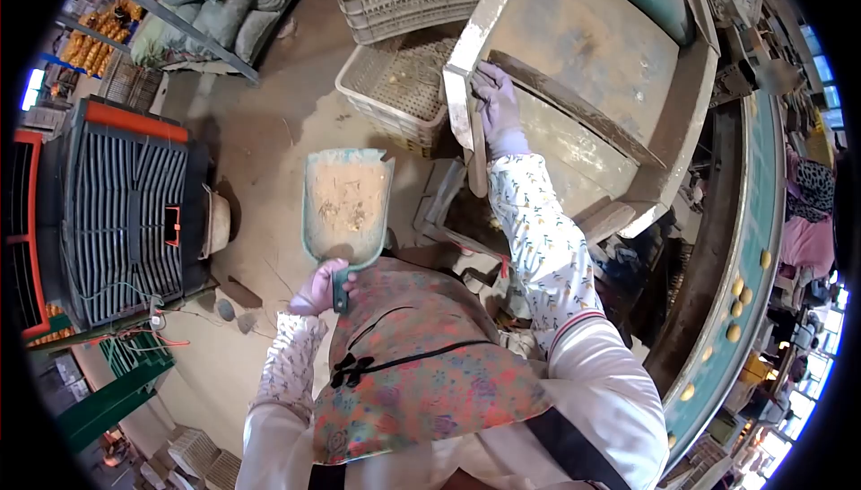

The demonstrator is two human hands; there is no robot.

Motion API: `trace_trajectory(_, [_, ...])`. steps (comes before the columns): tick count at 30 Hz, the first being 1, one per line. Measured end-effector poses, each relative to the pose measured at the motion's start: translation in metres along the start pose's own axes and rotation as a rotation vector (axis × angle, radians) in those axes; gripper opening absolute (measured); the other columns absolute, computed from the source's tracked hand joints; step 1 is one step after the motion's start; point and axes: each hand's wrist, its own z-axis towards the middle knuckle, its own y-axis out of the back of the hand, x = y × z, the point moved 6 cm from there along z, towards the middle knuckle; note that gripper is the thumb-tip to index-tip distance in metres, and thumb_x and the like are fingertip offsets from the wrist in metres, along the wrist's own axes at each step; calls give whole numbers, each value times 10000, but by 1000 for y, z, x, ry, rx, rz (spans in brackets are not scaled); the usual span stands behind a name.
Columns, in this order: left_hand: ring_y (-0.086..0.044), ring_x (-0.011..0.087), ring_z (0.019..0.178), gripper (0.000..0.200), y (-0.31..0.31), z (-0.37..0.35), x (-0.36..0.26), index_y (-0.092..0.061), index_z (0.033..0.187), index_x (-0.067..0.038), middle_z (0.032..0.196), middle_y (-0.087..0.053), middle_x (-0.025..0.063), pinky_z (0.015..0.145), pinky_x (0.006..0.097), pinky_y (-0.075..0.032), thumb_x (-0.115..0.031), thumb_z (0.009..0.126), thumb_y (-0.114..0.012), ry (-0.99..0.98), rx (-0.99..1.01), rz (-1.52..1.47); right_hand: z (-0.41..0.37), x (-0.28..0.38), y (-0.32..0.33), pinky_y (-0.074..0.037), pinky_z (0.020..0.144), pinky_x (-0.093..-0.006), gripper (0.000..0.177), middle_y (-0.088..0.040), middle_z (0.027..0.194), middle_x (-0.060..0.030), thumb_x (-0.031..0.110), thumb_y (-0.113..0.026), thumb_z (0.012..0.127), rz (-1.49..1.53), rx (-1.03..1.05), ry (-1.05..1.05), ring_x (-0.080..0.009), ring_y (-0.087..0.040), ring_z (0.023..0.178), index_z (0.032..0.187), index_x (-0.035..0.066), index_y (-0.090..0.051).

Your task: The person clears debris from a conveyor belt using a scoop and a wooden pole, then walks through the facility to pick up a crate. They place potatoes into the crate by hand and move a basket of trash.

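My left hand (323, 289) is closed round the short handle of a green plastic dustpan (384, 221), low in front of my apron. A layer of pale brown dirt with darker bits (345, 201) lies in the pan. Further forward on the right, my right hand (496, 106) has its fingers curled over the near left edge of a worn wooden chute (459, 78). Just below that hand, a brown wooden strip (477, 163) hangs along the edge. Purple gloves cover both hands.
Stacked plastic crates (395, 86) stand ahead. A slatted black machine with orange trim (134, 203) is at the left. On the right runs a green conveyor belt (717, 346) carrying several round yellowish items (735, 308). Full sacks (215, 6) lie at the far left.
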Motion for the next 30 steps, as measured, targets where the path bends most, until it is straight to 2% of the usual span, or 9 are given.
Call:
trace_trajectory(4, [-535, 196, 619, 135, -11, 38, -71, -587, 886, -117, 816, -607, 87, 685, 388, -488, -249, 906, -568, 67, -18, 10, -23, 29, -12, -368, 1011, -282, 412, -561, 1221, -124, 57, -515, 848, -76, -126, -123, -196, -506, 1160, 1253, -20, -519])
trace_trajectory(8, [-542, 195, 649, 178, -23, 98, -145, -581, 908, -73, 836, -603, 85, 703, 380, -514, -251, 919, -574, 135, 29, 54, -55, 63, -4, -427, 945, -310, 359, -597, 1149, -125, 161, -553, 915, -893, -185, 303, -203, -562, 1066, 1225, -21, -546])
trace_trajectory(11, [-546, 197, 662, 168, -49, 154, -201, -560, 923, -56, 822, -599, 95, 693, 366, -520, -218, 951, -528, 185, 15, 124, -65, 54, -29, -404, 980, -322, 342, -598, 1161, -143, 193, -466, 974, -1054, -119, -358, -239, -557, 1088, 1210, -40, -549])
trace_trajectory(13, [-546, 197, 666, 164, -62, 207, -235, -552, 926, -53, 812, -597, 97, 693, 367, -522, -208, 961, -511, 246, 113, 175, -66, 29, -18, -385, 1008, -319, 350, -577, 1224, -164, 174, -399, 998, -1183, -27, 55, -248, -538, 1139, 1236, -47, -529])
trace_trajectory(17, [-564, 188, 615, 169, -112, 277, -288, -543, 914, -44, 815, -610, 106, 617, 354, -523, -203, 962, -510, 368, 171, 304, -58, 35, -35, -413, 978, -343, 311, -591, 1167, -195, 125, -403, 1003, -1606, 128, 137, -259, -555, 1107, 1221, -54, -534])
trace_trajectory(21, [-549, 143, 597, 159, -176, 343, -310, -530, 964, -76, 771, -589, 56, 562, 295, -493, -226, 936, -575, 445, 310, 510, -66, 43, -64, -469, 881, -348, 276, -640, 1056, -173, 140, -441, 994, -1185, -603, -85, -263, -616, 984, 1118, -39, -611])
trace_trajectory(24, [-490, 130, 563, 91, -239, 386, -316, -525, 952, -123, 713, -532, -4, 508, 258, -401, -213, 962, -534, 9, 705, 827, -62, 49, -82, -515, 749, -341, 278, -659, 972, -171, 144, -435, 997, -1455, -658, 110, -270, -648, 834, 1109, -28, -622])
trace_trajectory(26, [-555, 223, 651, 222, -231, 477, -290, -463, 1104, -56, 780, -560, 85, 574, 364, -429, -147, 914, -534, 59, 578, 901, -63, 47, -78, -505, 740, -338, 287, -657, 952, -171, 150, -426, 999, -1413, -685, 3, -256, -640, 826, 1103, -34, -620])
trace_trajectory(30, [-651, 399, 943, 658, -275, 497, -281, -173, 1419, 134, 1124, -567, 312, 809, 516, -505, -83, 866, -457, -581, -45, 2133, -55, 52, -86, -458, 752, -316, 297, -639, 888, -167, 143, -421, 985, -1370, -708, -89, -219, -588, 792, 1054, -87, -597])
